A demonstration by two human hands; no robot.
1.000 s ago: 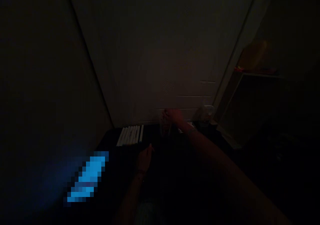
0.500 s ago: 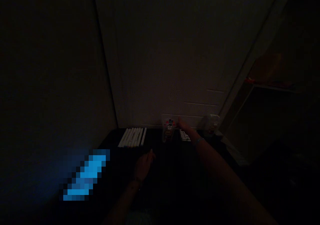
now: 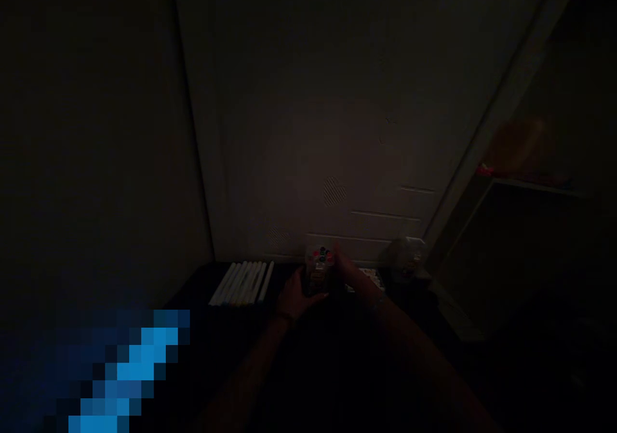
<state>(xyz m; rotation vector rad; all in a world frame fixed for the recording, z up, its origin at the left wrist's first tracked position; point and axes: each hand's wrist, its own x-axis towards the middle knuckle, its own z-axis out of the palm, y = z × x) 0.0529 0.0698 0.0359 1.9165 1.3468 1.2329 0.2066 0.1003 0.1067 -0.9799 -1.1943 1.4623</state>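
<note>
A clear plastic container [image 3: 318, 273] with red, black and green marker caps at its top stands against the wall. My left hand [image 3: 295, 297] is closed around its left side and lower front, thumb across the front. At the container's upper right edge is my right hand [image 3: 341, 259]; its fingers are too dark to show whether they hold anything. Left of the container, several white markers [image 3: 243, 283] lie side by side in a row. Partly behind my right forearm lies a pale flat item with small patterned pieces [image 3: 371, 277], its kind unclear.
Another clear plastic container [image 3: 411, 256] stands at the right by the wall. On the left a bright blue pixelated patch [image 3: 130, 375] glows. The dark tabletop [image 3: 193, 285] meets a pale wall [image 3: 289, 131]. A shelf edge [image 3: 535, 187] is farther right. The room is very dim.
My left hand has moved up and right from the bare tabletop to the container and closed on it. My right hand stays by the container's upper right. The view has tilted slightly upward.
</note>
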